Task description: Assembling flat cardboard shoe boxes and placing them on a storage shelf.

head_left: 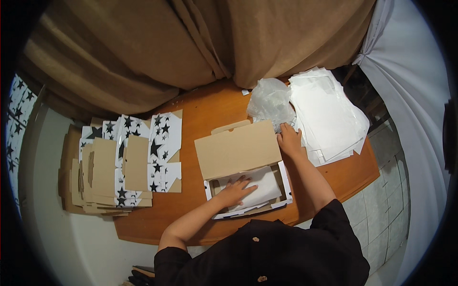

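An open cardboard box [208, 192], white outside and brown inside, lies before me with its brown lid [238, 150] folded back. Within the box is a sheet of white paper [265, 185]. My left hand [234, 193] rests on this paper, palm down with its fingers spread. Beyond the lid's right corner, my right hand [290, 141] reaches to the near edge of a crumpled clear plastic bag [271, 102]. Its fingers are slightly bent and look apart, and I see nothing held in them. Whatever lies under the fingertips is hidden.
On the left of the wooden table [191, 220] stands a stack of flat, star-patterned cardboard boxes [121, 164]. A loose pile of white paper sheets [329, 114] lies at the right. Brown curtains [200, 43] hang behind the table, a pale curtain [415, 95] at the right.
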### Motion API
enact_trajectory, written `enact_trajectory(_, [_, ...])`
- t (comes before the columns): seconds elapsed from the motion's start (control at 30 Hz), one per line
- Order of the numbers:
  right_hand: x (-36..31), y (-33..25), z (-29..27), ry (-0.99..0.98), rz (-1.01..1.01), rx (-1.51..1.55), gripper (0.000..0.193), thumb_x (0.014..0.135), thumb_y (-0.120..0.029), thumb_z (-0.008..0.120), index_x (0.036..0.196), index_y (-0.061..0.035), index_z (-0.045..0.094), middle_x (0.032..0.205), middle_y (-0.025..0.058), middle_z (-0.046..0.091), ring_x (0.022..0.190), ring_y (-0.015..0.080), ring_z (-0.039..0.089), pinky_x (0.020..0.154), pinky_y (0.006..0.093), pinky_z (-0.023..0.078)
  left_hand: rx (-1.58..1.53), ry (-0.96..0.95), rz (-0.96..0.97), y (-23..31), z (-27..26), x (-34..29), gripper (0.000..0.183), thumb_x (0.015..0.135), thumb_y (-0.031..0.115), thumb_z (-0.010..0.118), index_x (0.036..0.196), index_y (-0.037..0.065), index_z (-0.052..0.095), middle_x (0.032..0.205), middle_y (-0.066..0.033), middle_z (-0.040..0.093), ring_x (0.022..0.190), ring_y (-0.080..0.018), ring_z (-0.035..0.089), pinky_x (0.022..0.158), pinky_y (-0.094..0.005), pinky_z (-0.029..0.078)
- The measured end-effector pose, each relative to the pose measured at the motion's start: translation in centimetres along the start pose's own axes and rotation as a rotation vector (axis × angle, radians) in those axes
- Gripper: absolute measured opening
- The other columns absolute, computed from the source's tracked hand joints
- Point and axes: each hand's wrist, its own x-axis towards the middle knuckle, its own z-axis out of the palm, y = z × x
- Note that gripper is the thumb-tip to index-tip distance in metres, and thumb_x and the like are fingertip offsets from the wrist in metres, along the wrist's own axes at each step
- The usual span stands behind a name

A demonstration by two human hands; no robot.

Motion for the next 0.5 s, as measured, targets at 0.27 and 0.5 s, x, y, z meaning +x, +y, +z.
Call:
enact_trajectory(0.27, [0.3, 0.1, 0.3, -0.034, -0.038, -0.214, 0.033, 0.077, -0.022, 0.060, 0.108, -0.0123, 0.059, 0.109, 0.0036, 0.057, 0.109, 0.0220, 0.051, 0.097, 0.0638, 0.025, -0.245, 0.004, 0.033, -1.8, 1.2, 0.4, 0.078, 0.075, 0.019, 0.069, 0.141, 0.027, 0.028, 0.151, -0.0098, 0.011, 0.138, -0.0356, 0.008, 0.101, -0.0665, 0.023])
enact_trajectory(0.5, [-1.7, 0.0, -0.8, 0.057, -0.180, -0.324, 0.011, 0.080, -0.008, 0.051, 0.080, -0.0081, 0.062, 0.101, 0.0042, 0.057, 0.114, 0.0228, 0.047, 0.100, 0.0623, 0.021, -0.257, 0.010, 0.168, -3.7, 1.4, 0.2, 0.046, 0.081, 0.029, 0.061, 0.125, 0.017, 0.054, 0.137, -0.0107, 0.043, 0.124, -0.0310, 0.042, 0.097, -0.0400, 0.040])
